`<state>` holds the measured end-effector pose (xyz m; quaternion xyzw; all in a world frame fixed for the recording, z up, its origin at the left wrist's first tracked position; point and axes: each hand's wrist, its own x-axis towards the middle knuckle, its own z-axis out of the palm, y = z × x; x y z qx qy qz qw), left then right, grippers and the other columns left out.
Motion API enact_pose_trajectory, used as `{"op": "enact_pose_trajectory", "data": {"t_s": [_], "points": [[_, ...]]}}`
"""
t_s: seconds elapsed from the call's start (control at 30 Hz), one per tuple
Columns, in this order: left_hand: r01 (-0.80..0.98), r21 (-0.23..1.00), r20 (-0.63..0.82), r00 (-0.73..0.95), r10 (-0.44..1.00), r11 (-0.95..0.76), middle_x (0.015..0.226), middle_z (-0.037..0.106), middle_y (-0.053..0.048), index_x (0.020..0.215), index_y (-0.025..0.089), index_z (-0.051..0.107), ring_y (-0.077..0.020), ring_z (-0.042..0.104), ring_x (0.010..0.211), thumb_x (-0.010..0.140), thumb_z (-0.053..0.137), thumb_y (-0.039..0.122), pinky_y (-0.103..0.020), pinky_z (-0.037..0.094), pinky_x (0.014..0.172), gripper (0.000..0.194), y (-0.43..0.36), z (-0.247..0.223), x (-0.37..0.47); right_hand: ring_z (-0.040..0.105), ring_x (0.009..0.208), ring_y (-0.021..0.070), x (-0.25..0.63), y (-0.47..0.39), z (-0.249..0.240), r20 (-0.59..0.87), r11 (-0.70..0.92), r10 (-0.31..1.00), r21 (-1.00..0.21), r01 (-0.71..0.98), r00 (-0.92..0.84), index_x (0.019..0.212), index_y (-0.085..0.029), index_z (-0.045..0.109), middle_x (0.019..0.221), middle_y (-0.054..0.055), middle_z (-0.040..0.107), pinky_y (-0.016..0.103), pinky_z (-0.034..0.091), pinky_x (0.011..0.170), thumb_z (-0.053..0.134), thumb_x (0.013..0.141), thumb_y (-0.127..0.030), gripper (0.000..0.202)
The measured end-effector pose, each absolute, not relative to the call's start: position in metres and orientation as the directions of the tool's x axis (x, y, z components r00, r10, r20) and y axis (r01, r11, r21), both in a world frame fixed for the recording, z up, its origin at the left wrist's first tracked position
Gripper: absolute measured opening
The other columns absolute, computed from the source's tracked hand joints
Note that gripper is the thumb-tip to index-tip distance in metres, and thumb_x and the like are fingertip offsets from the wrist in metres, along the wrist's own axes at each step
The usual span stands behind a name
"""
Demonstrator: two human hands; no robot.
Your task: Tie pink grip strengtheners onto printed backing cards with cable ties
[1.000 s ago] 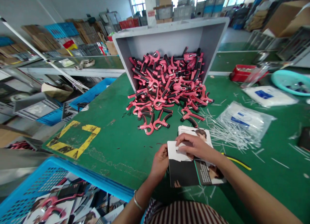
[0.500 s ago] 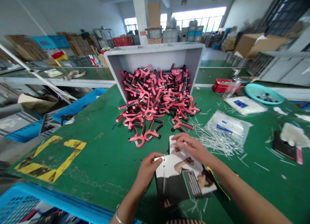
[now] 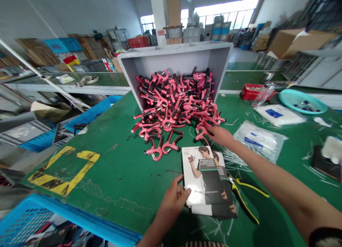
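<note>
My left hand (image 3: 175, 197) is at the lower left edge of a printed card (image 3: 211, 184), its thumb on top and its fingers closed at the edge. This card shows a person using a hand grip and overlaps another printed card (image 3: 227, 195). A thin white cable tie (image 3: 210, 192) lies across the upper card. My right hand (image 3: 220, 136) reaches to the front right of the pile, its fingers closed on a pink and black hand grip strengthener (image 3: 201, 133); the fingertips are partly hidden. Two more hand grip strengtheners (image 3: 171, 143) lie in front of the pile.
A tipped grey crate (image 3: 176, 51) spills many hand grip strengtheners. Yellow-handled pliers (image 3: 244, 200) lie right of the cards. Loose cable ties and a plastic bag (image 3: 259, 138) lie farther right, near a turquoise tray (image 3: 288, 94). A blue basket (image 3: 80, 218) stands at lower left.
My right hand has left the cards and moved up to a hand grip strengthener. The upper card now shows another printed face and lies more upright. The pliers have come into fuller view.
</note>
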<state>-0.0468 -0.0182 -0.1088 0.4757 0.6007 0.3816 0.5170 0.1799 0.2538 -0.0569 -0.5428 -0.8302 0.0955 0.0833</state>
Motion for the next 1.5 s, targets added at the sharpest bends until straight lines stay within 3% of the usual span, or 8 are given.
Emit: {"op": "enact_pose_trajectory", "data": {"t_s": [0.13,0.27,0.4,0.77,0.93,1.07,1.33,1.5], "points": [[0.158,0.96,-0.215,-0.11,0.97,0.231,0.07,0.064,0.001,0.136,0.015,0.042,-0.0117,0.049,0.053,0.093,0.051,0.046,-0.024,0.041,0.052,0.054,-0.003,-0.088,-0.07,0.062,0.072,0.0218,0.217,0.218,-0.022,0.086,0.344,0.939,-0.266,0.901,-0.333,0.087,-0.018,0.057,0.083,0.01,0.068,0.028,0.039,0.06,0.053,0.089,-0.034,0.017],[0.129,0.992,0.015,-0.113,0.993,0.0,0.097,0.067,-0.005,0.137,0.021,0.045,-0.013,0.059,0.074,0.093,0.055,0.04,-0.027,0.049,0.072,0.048,0.027,-0.061,-0.071,0.053,0.046,0.0141,0.224,0.149,-0.005,-0.087,0.207,0.941,-0.621,0.756,-0.329,0.085,-0.022,0.052,0.063,-0.002,0.061,0.025,0.035,0.048,0.05,0.09,-0.047,0.026],[0.107,0.974,0.2,-0.02,0.979,-0.197,0.125,0.06,-0.009,0.142,0.026,0.043,-0.0164,0.062,0.097,0.089,0.063,0.033,-0.034,0.048,0.093,0.056,0.054,-0.049,-0.057,0.054,0.051,0.0142,0.19,0.102,-0.01,-0.068,0.232,0.918,-0.708,0.667,-0.392,0.081,-0.022,0.051,0.062,-0.003,0.059,0.024,0.036,0.049,0.053,0.089,-0.043,0.022],[0.498,0.836,0.242,0.042,0.969,-0.23,0.11,0.066,-0.005,0.109,0.025,0.069,-0.0226,0.056,0.109,0.09,0.062,0.031,-0.04,0.041,0.099,0.021,0.026,-0.084,-0.079,0.063,0.096,0.0292,0.181,0.055,-0.034,0.025,0.395,0.904,-0.437,0.808,-0.428,0.104,-0.021,0.061,0.107,0.013,0.065,0.041,0.05,0.078,0.046,0.097,-0.04,0.025],[0.52,0.799,0.301,0.086,0.95,-0.301,0.114,0.066,-0.005,0.115,0.025,0.067,-0.021,0.055,0.111,0.094,0.054,0.022,-0.039,0.038,0.101,0.025,0.065,-0.064,-0.055,0.057,0.104,0.0248,0.18,0.049,-0.039,0.109,0.559,0.787,-0.542,0.627,-0.607,0.11,-0.027,0.063,0.11,0.008,0.059,0.039,0.049,0.089,0.056,0.094,-0.025,0.018],[0.465,0.814,0.254,0.255,0.933,-0.349,0.098,0.072,-0.002,0.091,0.023,0.074,-0.0204,0.06,0.1,0.086,0.065,0.021,-0.036,0.04,0.096,0.01,0.081,-0.052,-0.031,0.056,0.096,0.0233,0.165,0.056,-0.049,0.138,0.522,0.819,-0.582,0.624,-0.556,0.096,-0.024,0.068,0.1,0.007,0.059,0.038,0.048,0.085,0.057,0.094,-0.025,0.011],[0.548,0.786,0.275,0.101,0.956,-0.285,0.09,0.073,-0.001,0.088,0.025,0.072,-0.0206,0.059,0.094,0.088,0.064,0.02,-0.036,0.04,0.09,0.009,0.051,-0.066,-0.024,0.055,0.105,0.0231,0.161,0.074,-0.06,0.259,0.448,0.868,-0.776,0.444,-0.424,0.09,-0.026,0.07,0.104,0.005,0.061,0.041,0.041,0.095,0.058,0.094,-0.027,0.013],[0.531,0.798,0.291,0.072,0.954,-0.284,0.089,0.073,-0.001,0.087,0.025,0.073,-0.0204,0.059,0.093,0.089,0.064,0.021,-0.036,0.041,0.09,0.01,0.056,-0.068,-0.019,0.053,0.113,0.0252,0.163,0.081,-0.063,0.171,0.347,0.899,-0.839,0.418,-0.403,0.082,-0.025,0.071,0.115,0.004,0.063,0.045,0.034,0.102,0.064,0.09,-0.031,0.013]]}}
